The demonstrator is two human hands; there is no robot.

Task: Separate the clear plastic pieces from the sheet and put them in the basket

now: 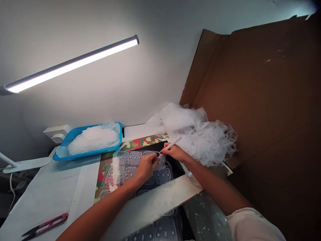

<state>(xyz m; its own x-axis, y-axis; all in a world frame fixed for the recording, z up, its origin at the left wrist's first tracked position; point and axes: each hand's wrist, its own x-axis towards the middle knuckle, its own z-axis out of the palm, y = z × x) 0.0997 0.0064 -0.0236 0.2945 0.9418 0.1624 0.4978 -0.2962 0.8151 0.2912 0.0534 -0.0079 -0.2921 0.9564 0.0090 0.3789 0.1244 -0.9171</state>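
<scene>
My right hand (pixel 175 152) is closed round a white pen-like tool (pixel 173 143), its lower tip pointing down and left. Just left of it, my left hand (pixel 148 164) has its fingers pinched together; whatever is between them is too small to make out. Both hands are at the upper right part of a clear sheet (pixel 130 173) printed with rows of rounded squares and small white marks. Under the sheet lies a camouflage-patterned board (pixel 101 177) along with something black. A pale strip (pixel 160 197) crosses the sheet below my hands.
A blue basket (pixel 87 153) holds thin white translucent pieces. White mesh scraps (pixel 208 142) are heaped to the right, before a cardboard panel (pixel 258 90). Pink-handled thread snips (pixel 50 224) lie at the lower left. A lit tube lamp (pixel 75 65) hangs above.
</scene>
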